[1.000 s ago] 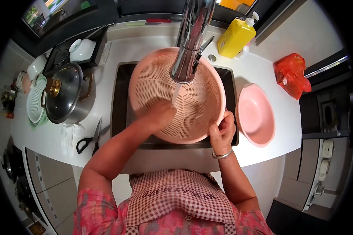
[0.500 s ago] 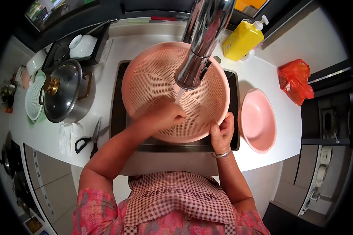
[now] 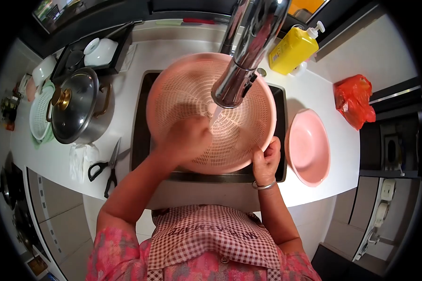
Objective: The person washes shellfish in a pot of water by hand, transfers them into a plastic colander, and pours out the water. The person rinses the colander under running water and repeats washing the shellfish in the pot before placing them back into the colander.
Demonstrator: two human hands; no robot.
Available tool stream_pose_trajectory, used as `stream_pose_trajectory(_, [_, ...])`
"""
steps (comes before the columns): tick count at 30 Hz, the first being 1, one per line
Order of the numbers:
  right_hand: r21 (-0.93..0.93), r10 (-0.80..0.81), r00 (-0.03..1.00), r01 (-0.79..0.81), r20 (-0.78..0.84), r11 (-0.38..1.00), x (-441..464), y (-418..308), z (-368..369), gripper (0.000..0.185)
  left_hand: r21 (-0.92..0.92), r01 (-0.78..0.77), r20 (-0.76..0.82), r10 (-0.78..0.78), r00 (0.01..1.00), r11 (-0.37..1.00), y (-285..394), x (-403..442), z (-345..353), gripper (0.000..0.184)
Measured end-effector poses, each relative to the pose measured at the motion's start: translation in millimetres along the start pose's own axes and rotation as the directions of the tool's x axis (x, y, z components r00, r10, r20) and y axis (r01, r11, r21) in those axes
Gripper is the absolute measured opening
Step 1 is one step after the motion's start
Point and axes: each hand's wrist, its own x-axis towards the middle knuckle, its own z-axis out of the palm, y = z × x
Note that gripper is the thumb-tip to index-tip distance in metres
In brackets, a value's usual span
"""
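A large pink colander (image 3: pixel 169 89) rests in the dark sink (image 3: pixel 139 154), under the running chrome faucet (image 3: pixel 228 86). My left hand (image 3: pixel 187 138) is inside the colander, blurred by motion. Its fingers look curled closed, and whatever they may hold is hidden. At the lower right, my right hand (image 3: pixel 267 161) grips the colander's rim, thumb inside and fingers around the outer edge. A thin stream of water falls beside my left hand.
A pink oval basin (image 3: pixel 308 147) stands right of the sink, near a red plastic bag (image 3: pixel 355 102) and a yellow pump bottle (image 3: pixel 293 50). On the left are black-handled scissors (image 3: pixel 111 164), a white wipe (image 3: pixel 82 161) and a lidded pot (image 3: pixel 82 107).
My left hand has moved left within the colander, away from the lower middle. My right hand keeps its hold on the rim. The view has shifted slightly.
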Motion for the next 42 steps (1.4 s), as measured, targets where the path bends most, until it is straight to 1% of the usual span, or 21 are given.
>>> stream_pose_trajectory(1, [0.006, 0.014, 1.0, -0.014, -0.022, 1.0, 0.0, 1.5, -6.1, 0.017, 0.028, 0.017, -0.112, -0.013, 0.994, 0.999, -4.5, -5.1, -10.3, 0.013])
stream_pose_trajectory(3, [0.012, 0.022, 0.997, -0.022, -0.073, 1.0, -1.0, 10.2, -18.9, 0.018, -0.157, 0.137, -0.156, -0.162, 0.974, 0.978, -5.3, -21.6, -44.3, 0.02])
stream_pose_trajectory(6, [0.059, 0.06, 0.985, -0.051, -0.159, 0.997, -3.5, 18.9, -28.0, 0.023, 0.218, 0.352, -0.126, -0.332, 0.935, 0.91, -12.5, -49.1, -60.7, 0.019])
stream_pose_trajectory(9, [0.107, 0.093, 0.978, -0.074, -0.188, 0.991, -4.9, 21.4, -30.3, 0.028, 0.52, 0.239, -0.094, -0.224, 0.97, 0.82, -37.3, -83.5, -57.1, 0.029])
stream_pose_trajectory(10, [0.126, 0.105, 0.978, -0.082, -0.183, 0.989, -4.8, 21.9, -29.2, 0.029, 0.27, 0.349, -0.158, -0.316, 0.936, 0.898, -42.4, -83.7, -51.4, 0.033])
stream_pose_trajectory(11, [0.154, 0.121, 0.98, -0.096, -0.158, 0.983, -4.0, 22.3, -26.9, 0.029, -0.003, 0.425, -0.192, -0.417, 0.888, 0.905, -47.6, -83.0, -45.8, 0.039])
stream_pose_trajectory(12, [0.181, 0.138, 0.982, -0.113, -0.13, 0.977, -3.6, 22.6, -23.5, 0.028, -0.277, 0.464, -0.194, -0.522, 0.831, 0.841, -47.2, -81.7, -43.8, 0.045])
stream_pose_trajectory(13, [0.209, 0.157, 0.983, -0.134, -0.098, 0.969, -3.2, 23.2, -19.2, 0.028, -0.503, 0.535, -0.042, -0.638, 0.769, 0.678, -38.1, -78.0, -47.3, 0.046])
stream_pose_trajectory(15, [0.217, 0.18, 0.983, -0.17, -0.027, 0.961, -1.0, 26.6, -6.6, 0.025, -0.784, 0.591, 0.312, -0.7, 0.643, 0.193, -20.2, -69.5, -57.7, 0.048])
stream_pose_trajectory(17, [0.257, 0.162, 0.987, -0.154, -0.011, 0.954, 2.8, 35.9, 11.1, 0.025, -0.768, 0.557, 0.275, -0.622, 0.733, 0.316, -28.2, -75.0, -49.9, 0.049])
stream_pose_trajectory(19, [0.314, 0.397, 0.918, -0.372, -0.015, 0.873, 14.5, 32.4, 26.0, 0.028, -0.784, 0.476, 0.182, -0.586, 0.79, 0.399, -38.3, -77.6, -33.3, 0.052])
stream_pose_trajectory(21, [0.286, 0.593, 0.805, -0.567, -0.007, 0.773, 27.9, 45.4, 37.2, 0.032, -0.704, 0.307, -0.048, -0.474, 0.879, 0.64, -31.8, -81.3, -22.0, 0.059])
stream_pose_trajectory(22, [0.358, 0.609, 0.785, -0.604, 0.113, 0.712, 31.8, 53.0, 45.9, 0.038, -0.635, 0.213, -0.153, -0.391, 0.908, 0.743, -25.6, -80.6, -18.1, 0.063])
stream_pose_trajectory(23, [0.413, 0.648, 0.729, -0.672, 0.223, 0.614, 34.2, 59.5, 53.2, 0.04, -0.617, 0.206, -0.18, -0.392, 0.902, 0.76, -22.6, -78.9, -14.0, 0.067])
stream_pose_trajectory(24, [0.451, 0.668, 0.665, -0.735, 0.334, 0.507, 35.6, 61.9, 62.2, 0.042, -0.599, 0.2, -0.208, -0.392, 0.896, 0.775, -20.5, -76.7, -9.4, 0.071])
stream_pose_trajectory(27, [0.618, 0.555, 0.663, -0.724, 0.502, 0.305, 32.3, 83.3, 94.6, 0.046, -0.5, 0.172, -0.254, -0.333, 0.908, 0.849, -4.0, -68.7, -13.2, 0.081])
stream_pose_trajectory(30, [0.486, 0.577, 0.562, -0.821, 0.593, 0.3, 30.0, 101.3, 103.0, 0.044, -0.375, 0.167, -0.303, -0.29, 0.908, 0.912, 13.6, -68.6, -29.8, 0.081])
stream_pose_trajectory(31, [0.408, 0.573, 0.55, -0.835, 0.607, 0.369, 28.2, 101.9, 102.7, 0.044, -0.332, 0.171, -0.326, -0.283, 0.902, 0.927, 15.0, -70.4, -33.4, 0.079])
stream_pose_trajectory(34, [0.543, 0.528, 0.606, -0.787, 0.595, 0.292, 16.0, 90.7, 100.1, 0.046, -0.444, 0.329, -0.205, -0.452, 0.868, 0.833, -9.8, -88.4, -45.6, 0.052])
stream_pose_trajectory(39, [0.508, 0.493, 0.618, -0.785, 0.612, 0.354, 17.6, 46.9, 53.7, 0.05, -0.701, 0.48, 0.092, -0.6, 0.794, 0.527, -21.6, -88.1, -51.0, 0.044])
stream_pose_trajectory(42, [0.518, 0.577, 0.701, -0.707, 0.419, 0.482, 17.4, 40.3, 34.3, 0.047, -0.777, 0.526, 0.219, -0.634, 0.742, 0.347, -25.0, -76.0, -36.2, 0.04])
